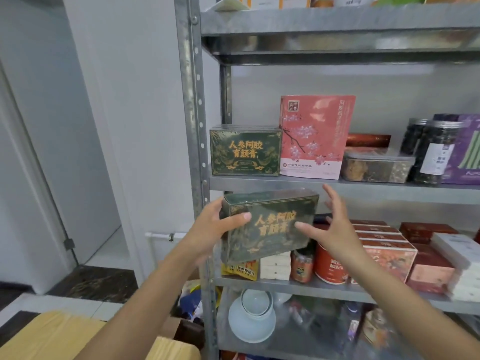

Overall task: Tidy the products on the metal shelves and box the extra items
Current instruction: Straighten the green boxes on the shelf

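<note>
My left hand [220, 228] grips the left end of a dark green box with gold lettering [270, 227], thumb across its front. The box hangs tilted in front of the metal shelving [337, 189], just below the middle shelf's edge. My right hand [330, 224] is spread at the box's right end, fingers straight, thumb at the front face; whether it touches is unclear. A matching green box [245, 152] stands on the middle shelf at the far left, next to a pink flowered pouch [314, 136].
Clear food tubs [376, 165], dark jars [433, 149] and a purple pack [467, 152] fill the middle shelf's right. Red boxes [384, 245], a red tin and small jars sit on the shelf below. White bowls [253, 315] lie lower. An open cardboard box [52, 336] stands bottom left.
</note>
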{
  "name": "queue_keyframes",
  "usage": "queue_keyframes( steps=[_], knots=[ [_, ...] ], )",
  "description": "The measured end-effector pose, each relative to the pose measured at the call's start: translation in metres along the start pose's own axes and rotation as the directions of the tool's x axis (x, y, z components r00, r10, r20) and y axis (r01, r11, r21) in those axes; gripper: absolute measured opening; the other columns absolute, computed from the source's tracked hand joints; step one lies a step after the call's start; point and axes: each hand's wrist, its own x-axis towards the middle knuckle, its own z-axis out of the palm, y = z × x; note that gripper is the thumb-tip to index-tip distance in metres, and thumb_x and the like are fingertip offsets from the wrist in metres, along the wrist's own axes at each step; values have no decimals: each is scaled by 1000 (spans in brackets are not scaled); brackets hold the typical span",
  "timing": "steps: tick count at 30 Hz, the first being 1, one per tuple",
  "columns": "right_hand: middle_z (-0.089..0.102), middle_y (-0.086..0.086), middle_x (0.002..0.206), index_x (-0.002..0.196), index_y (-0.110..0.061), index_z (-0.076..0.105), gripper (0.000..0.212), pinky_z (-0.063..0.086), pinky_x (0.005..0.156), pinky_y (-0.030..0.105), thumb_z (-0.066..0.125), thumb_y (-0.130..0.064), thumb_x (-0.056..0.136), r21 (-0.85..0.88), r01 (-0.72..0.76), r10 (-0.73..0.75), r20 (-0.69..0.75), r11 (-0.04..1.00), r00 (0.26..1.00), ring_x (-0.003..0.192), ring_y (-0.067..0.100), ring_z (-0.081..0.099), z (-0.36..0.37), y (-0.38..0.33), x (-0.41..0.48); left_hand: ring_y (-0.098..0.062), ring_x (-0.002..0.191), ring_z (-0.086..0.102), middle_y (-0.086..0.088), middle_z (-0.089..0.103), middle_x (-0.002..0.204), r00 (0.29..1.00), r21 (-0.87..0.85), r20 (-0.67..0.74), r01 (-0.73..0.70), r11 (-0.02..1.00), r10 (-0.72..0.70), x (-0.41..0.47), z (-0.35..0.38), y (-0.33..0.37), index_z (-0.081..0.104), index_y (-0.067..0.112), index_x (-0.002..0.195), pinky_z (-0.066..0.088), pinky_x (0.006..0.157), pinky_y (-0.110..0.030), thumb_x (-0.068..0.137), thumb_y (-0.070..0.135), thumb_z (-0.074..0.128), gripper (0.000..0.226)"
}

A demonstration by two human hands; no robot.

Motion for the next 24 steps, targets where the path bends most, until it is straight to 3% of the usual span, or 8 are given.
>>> queue_keyframes(
  steps=[3, 6, 10, 13, 15, 18, 21, 24],
  knots=[
    [65, -10, 126, 123, -37, 60, 62, 53, 86, 22, 83, -29, 66, 240, -144, 73, 284, 960, 956, 112, 11, 63, -8, 7, 23, -31, 107, 67, -19, 66, 120, 999, -51, -7, 37, 998, -37, 1, -13, 0, 55, 3, 125, 56, 89, -39, 74, 25, 81, 61],
    [75, 2, 105, 109, -19, 68, 55, 56, 68, 20, 83, -22, 57, 347, -200, 92, 306, 916, 948, 94, 18, 72, -1, 13, 40, -34, 109, 65, -18, 67, 119, 997, -30, -50, 53, 998, -55, 2, -16, 1, 56, 6, 124, 51, 97, -50, 70, 33, 80, 66],
    [75, 5, 100, 109, -12, 67, 52, 57, 63, 23, 81, -24, 61, 315, -241, 136, 321, 918, 937, 85, 18, 73, 13, 10, 54, -17, 94, 72, 3, 75, 103, 990, 69, -140, 40, 997, -30, 7, -27, 2, 59, 17, 118, 58, 73, -27, 70, 28, 84, 56],
    [74, 2, 104, 114, -15, 66, 54, 58, 84, 37, 77, -34, 65, 208, -217, 133, 358, 954, 924, 95, 22, 71, 26, -5, 61, -19, 85, 74, 0, 76, 96, 969, 45, -244, 49, 998, -37, 10, -42, 1, 61, 11, 115, 55, 59, -22, 82, 10, 75, 36],
    [67, 0, 119, 126, -15, 59, 61, 52, 83, 26, 68, -47, 75, 104, -96, 58, 318, 990, 946, 103, 16, 64, 34, -23, 71, -20, 82, 74, -4, 76, 95, 952, 31, -305, 38, 999, -27, 10, -54, 2, 61, 9, 112, 54, 56, -23, 83, 7, 74, 32],
    [51, -1, 138, 139, -15, 47, 57, 39, 92, 22, 59, -44, 92, -100, 193, -193, 8, 976, 981, 119, 13, 49, 39, -52, 102, -19, 80, 74, -2, 76, 92, 934, 24, -356, 16, 1000, -7, 11, -71, 3, 61, 9, 109, 54, 56, -22, 81, 4, 74, 31],
    [30, 3, 156, 150, -16, 30, 64, 18, 118, 39, 54, -40, 96, -564, 364, -452, -18, 741, 892, 144, 23, 24, 41, -71, 145, -15, 78, 74, 3, 76, 88, 926, 46, -377, 16, 999, 2, 11, -81, 1, 61, 11, 105, 55, 56, -20, 81, 3, 75, 29],
    [6, 1, 163, 156, -21, 7, 76, -12, 119, 46, 46, -49, 97, -823, 326, -350, 167, 465, 922, 150, 23, -4, 45, -70, 174, -14, 78, 73, 3, 76, 88, 924, 49, -383, 11, 999, 8, 9, -89, -1, 60, 11, 106, 55, 57, -21, 81, 3, 75, 30]
  ],
)
